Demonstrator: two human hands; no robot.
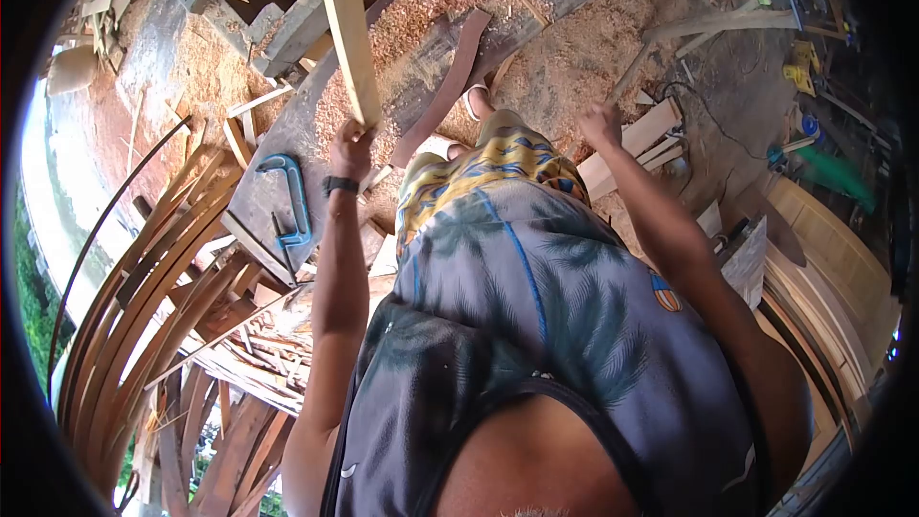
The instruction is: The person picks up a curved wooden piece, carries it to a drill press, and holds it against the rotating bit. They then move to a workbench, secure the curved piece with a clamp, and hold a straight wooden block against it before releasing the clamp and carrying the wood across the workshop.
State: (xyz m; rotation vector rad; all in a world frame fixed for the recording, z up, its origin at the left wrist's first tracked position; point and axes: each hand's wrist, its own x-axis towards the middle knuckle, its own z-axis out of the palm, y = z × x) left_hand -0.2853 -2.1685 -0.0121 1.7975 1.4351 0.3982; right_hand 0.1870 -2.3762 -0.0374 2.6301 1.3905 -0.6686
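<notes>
My left hand (352, 151), with a dark watch on its wrist, is closed around the near end of a long pale wooden plank (347, 33). The plank runs up and away past the top of the view. Out to the right, my right hand (601, 124) is closed in a fist. A thin strip of wood (629, 75) runs away from just above its knuckles; I cannot tell whether the fingers grip it. A curved brown wooden piece (446, 88) lies on the shavings between the hands. Left of my left forearm rests a blue C-clamp (294, 201) on a dark surface.
Wood shavings (560, 86) cover much of the ground around my feet. Bent wooden strips (158, 268) are stacked at the left, and pale curved boards (823, 278) at the right. Short wood blocks (637, 148) lie below my right hand. A dark cable (713, 115) trails at the right.
</notes>
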